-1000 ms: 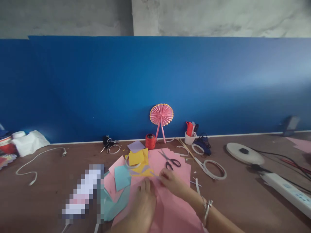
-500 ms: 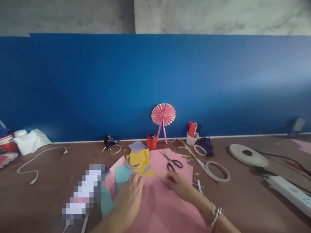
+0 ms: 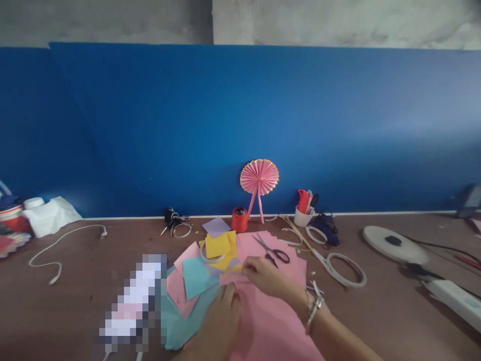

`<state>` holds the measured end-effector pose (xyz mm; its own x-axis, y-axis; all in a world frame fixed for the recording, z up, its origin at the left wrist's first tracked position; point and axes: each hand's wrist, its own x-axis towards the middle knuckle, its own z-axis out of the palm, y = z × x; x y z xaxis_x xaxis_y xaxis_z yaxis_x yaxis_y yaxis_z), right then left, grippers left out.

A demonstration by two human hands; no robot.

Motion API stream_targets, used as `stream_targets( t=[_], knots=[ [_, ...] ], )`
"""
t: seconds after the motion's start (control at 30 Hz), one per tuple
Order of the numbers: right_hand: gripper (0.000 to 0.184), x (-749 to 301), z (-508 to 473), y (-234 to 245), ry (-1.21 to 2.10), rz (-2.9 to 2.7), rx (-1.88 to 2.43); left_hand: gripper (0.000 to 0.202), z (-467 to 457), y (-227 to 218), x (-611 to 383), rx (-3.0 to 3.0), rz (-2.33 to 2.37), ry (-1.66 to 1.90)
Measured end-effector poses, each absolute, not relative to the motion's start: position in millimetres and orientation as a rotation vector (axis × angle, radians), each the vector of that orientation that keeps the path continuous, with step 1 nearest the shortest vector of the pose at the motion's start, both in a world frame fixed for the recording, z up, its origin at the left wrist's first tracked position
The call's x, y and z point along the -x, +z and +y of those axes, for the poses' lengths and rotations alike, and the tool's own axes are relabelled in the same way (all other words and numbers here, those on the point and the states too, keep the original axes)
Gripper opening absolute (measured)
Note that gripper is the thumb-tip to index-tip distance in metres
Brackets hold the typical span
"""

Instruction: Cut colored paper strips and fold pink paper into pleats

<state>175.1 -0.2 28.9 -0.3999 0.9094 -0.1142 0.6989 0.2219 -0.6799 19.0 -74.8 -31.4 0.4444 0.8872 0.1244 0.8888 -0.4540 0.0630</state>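
Note:
Large pink paper (image 3: 268, 326) lies in front of me, over several other coloured sheets. Flat on its left side rests my left hand (image 3: 221, 313), fingers stretched forward and touching the paper. My right hand (image 3: 259, 273) is closed in a pinch at the paper's far edge, beside small yellow and purple pieces; what is between its fingertips is hidden. Just beyond the right hand, black-handled scissors (image 3: 272, 249) lie on more pink sheets. Yellow paper (image 3: 218, 245) with a white ring (image 3: 204, 253) on it is ahead of the left hand, near light-blue paper (image 3: 195, 281).
A pink pleated paper fan (image 3: 259, 178) leans against the blue partition (image 3: 150, 125), beside a red container (image 3: 239, 220). Keys (image 3: 173, 220), a white pen cup (image 3: 302, 216) and a white tape roll (image 3: 345, 271) surround the papers. A power strip (image 3: 456, 301) lies right, a white cable (image 3: 60, 245) left.
My right hand has moved left and a little away from me. My left hand has come nearer and slightly right, and the large pink paper has shifted, uncovering more light-blue paper.

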Motion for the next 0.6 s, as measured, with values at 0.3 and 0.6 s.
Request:
stream_targets(
  t=[0.3,0.6],
  knots=[
    [0.02,-148.5,3.2,5.8,0.544,-2.346,1.602,0.037,-76.2,-81.1,-5.2,2.393,-1.66,-0.38],
    [0.024,-142.4,4.9,-2.0,0.566,-2.308,1.727,0.034,-78.9,-69.1,-8.3,2.532,-1.721,-0.267]
  ],
)
